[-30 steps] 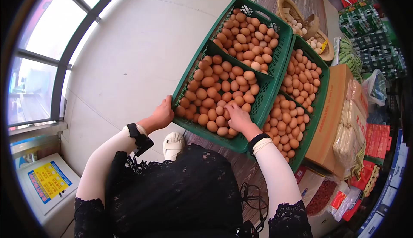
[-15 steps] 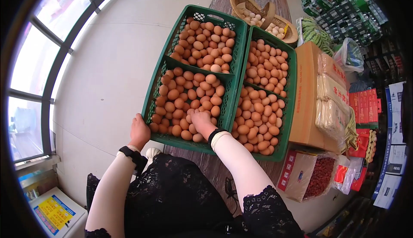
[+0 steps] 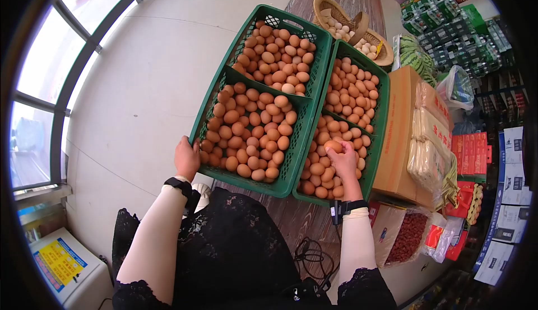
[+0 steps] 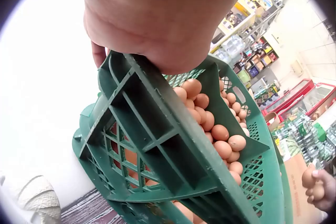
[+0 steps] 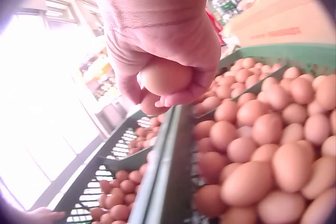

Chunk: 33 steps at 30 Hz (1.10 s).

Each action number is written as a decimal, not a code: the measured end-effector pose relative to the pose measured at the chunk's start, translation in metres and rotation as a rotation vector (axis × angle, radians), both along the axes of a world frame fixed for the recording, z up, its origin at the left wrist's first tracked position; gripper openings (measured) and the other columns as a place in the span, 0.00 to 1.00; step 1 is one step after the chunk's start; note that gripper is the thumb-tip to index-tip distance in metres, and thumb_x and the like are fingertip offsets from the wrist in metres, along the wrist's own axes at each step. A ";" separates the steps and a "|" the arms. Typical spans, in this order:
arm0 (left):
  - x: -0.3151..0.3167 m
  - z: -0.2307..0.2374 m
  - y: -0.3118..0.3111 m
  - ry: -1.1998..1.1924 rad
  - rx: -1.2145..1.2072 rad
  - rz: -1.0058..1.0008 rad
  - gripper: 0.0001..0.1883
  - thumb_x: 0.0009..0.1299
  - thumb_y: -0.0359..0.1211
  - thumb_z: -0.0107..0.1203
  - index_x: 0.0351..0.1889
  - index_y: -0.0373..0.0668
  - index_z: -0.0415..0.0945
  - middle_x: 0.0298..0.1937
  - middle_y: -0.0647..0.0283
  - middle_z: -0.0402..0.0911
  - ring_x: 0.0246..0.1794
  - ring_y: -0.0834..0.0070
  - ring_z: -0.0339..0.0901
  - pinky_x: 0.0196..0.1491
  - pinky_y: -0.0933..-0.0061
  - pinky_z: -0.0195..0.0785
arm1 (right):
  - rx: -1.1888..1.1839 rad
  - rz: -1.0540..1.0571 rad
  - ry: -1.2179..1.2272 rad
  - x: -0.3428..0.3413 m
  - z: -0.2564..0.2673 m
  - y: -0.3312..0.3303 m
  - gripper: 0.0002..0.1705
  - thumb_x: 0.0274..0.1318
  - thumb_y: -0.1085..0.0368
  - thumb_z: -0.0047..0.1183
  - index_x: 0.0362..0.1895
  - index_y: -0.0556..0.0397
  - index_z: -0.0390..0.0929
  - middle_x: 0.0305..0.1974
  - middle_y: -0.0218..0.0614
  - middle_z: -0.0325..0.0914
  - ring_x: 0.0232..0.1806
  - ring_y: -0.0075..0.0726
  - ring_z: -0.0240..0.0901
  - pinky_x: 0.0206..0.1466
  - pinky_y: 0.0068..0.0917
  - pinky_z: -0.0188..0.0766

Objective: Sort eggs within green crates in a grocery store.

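My left hand (image 3: pixel 187 157) grips the near left corner of the left green crate (image 3: pixel 210 104); in the left wrist view the palm (image 4: pixel 157 29) lies over the rim and hides most of the fingers. Brown eggs (image 3: pixel 255 118) fill both compartments of this crate. Above the near compartment of the right green crate (image 3: pixel 382 108), my right hand (image 3: pixel 346 161) holds eggs. In the right wrist view its fingers curl round one egg (image 5: pixel 167 77), with a second egg (image 5: pixel 152 104) below it. More brown eggs (image 5: pixel 268 129) are piled under and beside that hand.
Behind the crates stands a wicker basket (image 3: pixel 324 8) with pale eggs. A cardboard box (image 3: pixel 395 131) with packaged goods borders the right crate. Black cables (image 3: pixel 314 257) lie near the body, and a white box (image 3: pixel 73 271) stands at lower left.
My right hand has left the eggs in the left crate and moved right, over the right crate, with eggs in its grip. My left hand stays on the left crate's corner.
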<state>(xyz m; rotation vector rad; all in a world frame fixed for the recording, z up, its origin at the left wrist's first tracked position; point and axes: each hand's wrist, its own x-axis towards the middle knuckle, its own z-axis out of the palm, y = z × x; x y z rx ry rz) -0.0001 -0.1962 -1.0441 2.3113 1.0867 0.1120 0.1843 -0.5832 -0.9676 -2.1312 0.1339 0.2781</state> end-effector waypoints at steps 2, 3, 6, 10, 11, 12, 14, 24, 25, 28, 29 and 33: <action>0.004 0.002 -0.001 0.030 -0.005 0.010 0.19 0.71 0.45 0.51 0.37 0.35 0.69 0.38 0.45 0.77 0.41 0.44 0.74 0.42 0.48 0.66 | -0.130 0.111 -0.022 -0.001 -0.031 -0.023 0.27 0.44 0.58 0.68 0.46 0.58 0.74 0.40 0.38 0.78 0.41 0.32 0.76 0.48 0.29 0.73; 0.003 0.002 -0.001 0.023 -0.004 0.007 0.19 0.71 0.45 0.51 0.36 0.36 0.69 0.38 0.46 0.78 0.41 0.45 0.75 0.42 0.48 0.66 | -0.195 0.166 -0.030 -0.002 -0.034 -0.024 0.28 0.43 0.56 0.69 0.45 0.58 0.74 0.40 0.38 0.79 0.42 0.34 0.76 0.48 0.30 0.73; 0.000 0.002 -0.002 0.039 0.019 0.001 0.18 0.71 0.46 0.51 0.36 0.37 0.69 0.37 0.47 0.78 0.40 0.45 0.75 0.41 0.48 0.67 | -0.412 0.297 -0.093 -0.005 -0.044 -0.019 0.32 0.39 0.51 0.69 0.46 0.56 0.74 0.40 0.42 0.80 0.43 0.40 0.77 0.49 0.33 0.74; 0.001 0.003 -0.001 0.056 0.047 0.001 0.18 0.70 0.45 0.52 0.36 0.38 0.69 0.35 0.48 0.79 0.39 0.47 0.75 0.40 0.49 0.67 | -0.427 0.377 -0.066 -0.002 -0.052 -0.017 0.32 0.41 0.50 0.68 0.47 0.56 0.76 0.40 0.45 0.80 0.44 0.42 0.78 0.48 0.33 0.74; 0.002 0.002 -0.001 0.057 0.049 0.010 0.18 0.70 0.45 0.52 0.36 0.38 0.69 0.35 0.48 0.79 0.39 0.47 0.75 0.40 0.49 0.67 | -0.384 0.365 -0.026 0.000 -0.053 -0.019 0.31 0.42 0.48 0.68 0.46 0.57 0.77 0.40 0.45 0.81 0.43 0.41 0.78 0.47 0.32 0.74; 0.002 0.002 -0.001 0.055 0.051 0.011 0.18 0.70 0.45 0.52 0.36 0.38 0.70 0.35 0.48 0.79 0.39 0.47 0.76 0.40 0.49 0.68 | -0.342 0.352 0.017 0.002 -0.053 -0.019 0.31 0.44 0.47 0.67 0.46 0.58 0.78 0.40 0.45 0.81 0.42 0.40 0.78 0.45 0.31 0.74; 0.001 0.001 0.000 0.057 0.054 0.024 0.17 0.70 0.45 0.52 0.36 0.38 0.70 0.35 0.49 0.79 0.39 0.48 0.76 0.40 0.50 0.68 | -0.303 0.272 0.102 0.010 -0.051 -0.020 0.27 0.51 0.48 0.62 0.44 0.59 0.78 0.40 0.46 0.80 0.42 0.41 0.77 0.45 0.32 0.73; 0.002 0.004 -0.001 0.058 0.028 0.033 0.16 0.69 0.44 0.53 0.40 0.40 0.71 0.36 0.50 0.79 0.41 0.50 0.76 0.42 0.52 0.69 | -0.692 0.284 -0.236 0.004 -0.068 -0.014 0.15 0.66 0.58 0.45 0.43 0.58 0.71 0.48 0.50 0.67 0.52 0.59 0.63 0.57 0.48 0.62; 0.001 0.003 0.000 0.064 0.027 0.040 0.16 0.69 0.44 0.53 0.40 0.40 0.71 0.36 0.50 0.79 0.41 0.50 0.76 0.42 0.52 0.69 | -0.742 0.303 -0.182 0.005 -0.057 -0.007 0.15 0.65 0.57 0.45 0.44 0.58 0.71 0.47 0.49 0.67 0.52 0.58 0.63 0.57 0.48 0.62; 0.001 0.005 -0.002 0.053 0.020 0.052 0.16 0.69 0.44 0.53 0.41 0.40 0.71 0.38 0.53 0.79 0.42 0.52 0.76 0.43 0.53 0.69 | -0.663 0.338 -0.425 0.013 -0.026 0.032 0.14 0.61 0.61 0.50 0.45 0.58 0.70 0.46 0.48 0.69 0.51 0.54 0.66 0.57 0.43 0.64; 0.002 0.005 -0.002 0.058 0.019 0.059 0.16 0.69 0.44 0.53 0.41 0.40 0.71 0.38 0.53 0.79 0.42 0.52 0.76 0.43 0.53 0.69 | -0.519 0.287 -0.524 0.012 -0.013 0.061 0.14 0.59 0.61 0.52 0.45 0.57 0.70 0.45 0.46 0.69 0.51 0.51 0.67 0.55 0.42 0.66; 0.000 0.005 -0.001 0.028 0.027 0.043 0.17 0.69 0.44 0.53 0.42 0.40 0.72 0.38 0.50 0.79 0.41 0.50 0.76 0.43 0.53 0.69 | -0.006 0.637 -0.214 -0.011 -0.032 0.183 0.20 0.54 0.62 0.59 0.48 0.55 0.69 0.43 0.44 0.70 0.45 0.47 0.71 0.51 0.37 0.70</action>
